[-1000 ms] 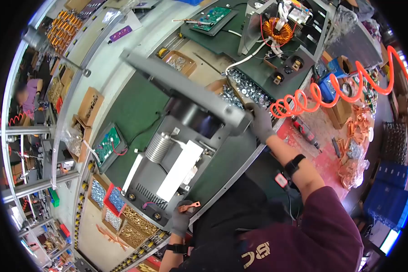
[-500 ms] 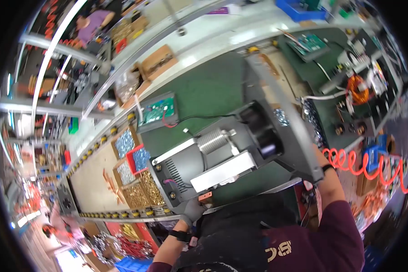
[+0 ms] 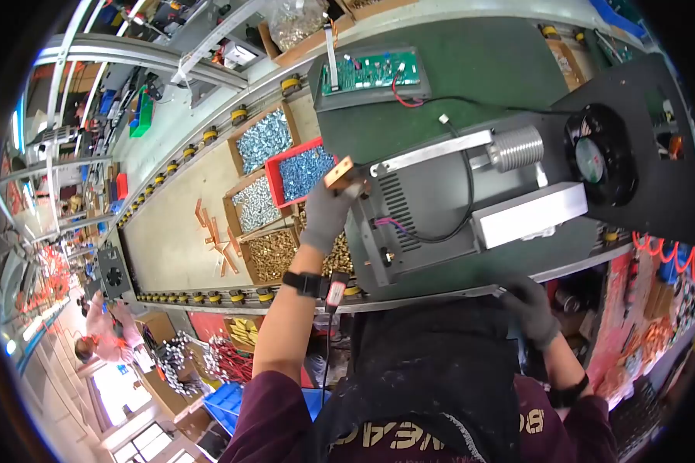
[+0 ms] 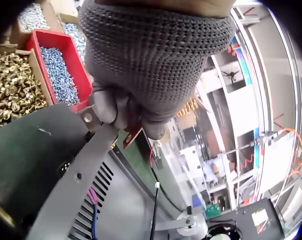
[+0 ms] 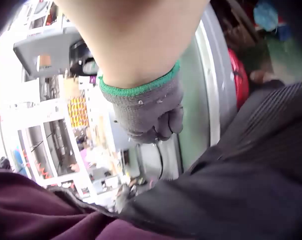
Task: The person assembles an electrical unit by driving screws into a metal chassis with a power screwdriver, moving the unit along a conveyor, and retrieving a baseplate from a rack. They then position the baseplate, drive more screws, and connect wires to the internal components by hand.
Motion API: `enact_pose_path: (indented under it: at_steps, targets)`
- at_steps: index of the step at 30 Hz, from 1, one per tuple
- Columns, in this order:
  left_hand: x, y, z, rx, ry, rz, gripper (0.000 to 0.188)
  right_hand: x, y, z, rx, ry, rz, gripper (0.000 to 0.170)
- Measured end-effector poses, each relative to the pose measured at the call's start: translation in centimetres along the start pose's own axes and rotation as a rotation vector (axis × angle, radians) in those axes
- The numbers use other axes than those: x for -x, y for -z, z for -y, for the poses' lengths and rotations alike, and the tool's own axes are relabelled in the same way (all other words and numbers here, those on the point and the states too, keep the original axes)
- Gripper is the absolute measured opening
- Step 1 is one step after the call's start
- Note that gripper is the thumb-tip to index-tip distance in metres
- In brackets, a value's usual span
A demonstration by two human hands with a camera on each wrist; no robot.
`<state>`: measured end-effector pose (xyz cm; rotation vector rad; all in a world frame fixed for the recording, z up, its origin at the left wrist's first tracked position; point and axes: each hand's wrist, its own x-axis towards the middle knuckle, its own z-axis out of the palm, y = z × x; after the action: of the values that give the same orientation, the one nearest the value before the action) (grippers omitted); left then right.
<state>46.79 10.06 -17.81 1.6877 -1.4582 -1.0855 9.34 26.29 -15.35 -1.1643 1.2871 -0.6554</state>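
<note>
My left hand (image 3: 326, 216), gloved in grey, pinches a bent copper strip (image 3: 338, 173) with holes. It is at the left end of a dark metal chassis (image 3: 432, 220); in the left wrist view the fingertips are right at the corner of its end flange (image 4: 93, 157). The chassis carries a ribbed coil (image 3: 516, 148), a white block (image 3: 529, 214), and an upright panel (image 3: 664, 147) with a black fan (image 3: 601, 154). Near the bench's front edge hangs my right hand (image 3: 531, 312), its fingers loosely curled and no object visible in them.
Beyond the chassis, a green circuit board (image 3: 374, 72) lies on a grey plate. Left of the chassis stand a red bin (image 3: 269, 174) of screws and cardboard boxes of brass (image 3: 269, 256) and silver fasteners (image 3: 256, 202). Loose copper strips (image 3: 218, 239) lie farther left. Roller rails (image 3: 232, 296) edge the line.
The head view has swung left. My left hand has carried the copper strip from the front edge to the chassis's left end. My right hand has left the fan panel and come down to the front edge.
</note>
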Motion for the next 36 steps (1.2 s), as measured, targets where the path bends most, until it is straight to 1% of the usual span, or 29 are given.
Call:
enact_pose_path:
  at_steps: [1, 2, 3, 4, 5, 7, 8, 9, 11, 12, 14, 16, 17, 18, 19, 21, 22, 24, 25, 27, 28, 30, 31, 33, 34, 36]
  targets:
    - [-0.8, 0.0, 0.1, -0.04, 0.041, 0.044, 0.027, -1.8, -3.0, 0.8, 0.027, 0.109, 0.018, 0.024]
    - [-1.3, 0.1, 0.0, -0.044, 0.046, 0.061, 0.027, -4.0, -5.6, 3.1, 0.024, 0.079, 0.039, 0.023]
    - [-1.7, 0.3, -0.2, -0.194, 0.005, 0.092, 0.03, -6.1, -7.7, 5.2, 0.02, 0.049, 0.062, 0.023]
    - [-2.1, 0.5, -0.3, -0.344, -0.042, 0.122, 0.033, -8.1, -9.9, 5.2, 0.012, 0.145, 0.01, 0.023]
    - [-2.4, 0.7, -0.5, -0.35, -0.042, 0.136, 0.033, -10.2, -11.9, 4.7, 0.006, 0.243, -0.042, 0.023]
    - [-2.9, 0.8, -0.4, -0.414, -0.116, 0.18, 0.035, -14.5, -15.2, 4.3, -0.042, 0.232, -0.203, 0.023]
    - [-3.6, 0.9, 1.3, -0.317, -0.058, 0.234, 0.036, -16.6, -16.4, 3.9, -0.043, 0.202, -0.259, 0.023]
    - [-3.7, 0.9, 1.1, -0.318, -0.057, 0.244, 0.036, -18.2, -17.3, 3.6, -0.043, 0.174, -0.315, 0.023]
    - [-3.9, 1.2, 0.1, -0.196, 0.032, 0.338, 0.035, -20.3, -18.0, 3.4, -0.031, 0.169, -0.315, 0.023]
    - [-3.9, 1.2, 0.1, -0.2, 0.031, 0.343, 0.035, -21.0, -18.2, 3.3, -0.018, 0.173, -0.312, 0.022]
    - [-4.0, 1.2, -0.3, -0.324, -0.004, 0.319, 0.03, -21.5, -18.2, 3.0, -0.04, 0.161, -0.297, 0.022]
    - [-3.9, 1.0, -1.2, -0.377, -0.037, 0.323, 0.031, -22.0, -17.9, 3.2, -0.06, 0.152, -0.285, 0.021]
    - [-3.9, 0.9, -1.8, -0.424, -0.06, 0.322, 0.032, -22.0, -17.6, 3.5, -0.055, 0.125, -0.25, 0.021]
    - [-3.8, 0.9, -2.4, -0.462, -0.063, 0.327, 0.033, -21.8, -17.4, 3.7, -0.049, 0.093, -0.213, 0.02]
    - [-3.8, 0.8, -2.4, -0.461, -0.059, 0.337, 0.033, -21.7, -17.4, 3.8, -0.051, 0.083, -0.216, 0.02]
    - [-3.9, 0.8, -2.3, -0.563, -0.145, 0.349, 0.038, -21.7, -17.3, 3.8, 0.074, 0.122, -0.213, 0.02]
    - [-3.9, 0.7, -1.7, -0.559, -0.144, 0.353, 0.038, -21.7, -17.0, 3.8, 0.076, 0.118, -0.214, 0.02]
    - [-3.9, 0.7, 0.5, -0.182, -0.1, 0.315, 0.041, -21.9, -16.6, 3.7, 0.074, 0.127, -0.12, 0.022]
    - [-3.9, 0.8, 1.0, -0.182, -0.098, 0.315, 0.041, -22.0, -16.4, 3.7, 0.074, 0.126, -0.119, 0.022]
    - [-3.8, 1.1, 2.2, -0.033, -0.032, 0.322, 0.042, -22.2, -16.3, 3.7, -0.037, 0.119, -0.082, 0.022]
    - [-3.7, 1.3, 1.7, -0.034, -0.028, 0.323, 0.042, -22.3, -16.2, 3.5, -0.039, 0.115, -0.08, 0.022]
    - [-3.8, 1.7, 0.7, -0.064, 0.055, 0.456, 0.037, -22.8, -16.1, 3.2, -0.095, 0.031, -0.011, 0.022]
    - [-3.8, 1.7, 0.7, -0.064, 0.057, 0.45, 0.037, -22.9, -15.8, 3.4, -0.095, 0.032, -0.005, 0.022]
    - [-3.9, 1.5, 0.7, -0.166, -0.05, 0.364, 0.036, -23.1, -15.4, 4.0, -0.058, -0.085, 0.061, 0.027]
    - [-3.9, 1.4, 0.8, -0.169, -0.047, 0.362, 0.036, -23.4, -15.9, 3.4, -0.06, -0.085, 0.065, 0.027]
    - [-4.0, 1.2, 1.3, -0.052, -0.028, 0.351, 0.033, -24.1, -17.0, 1.6, 0.423, 0.08, -0.076, 0.036]
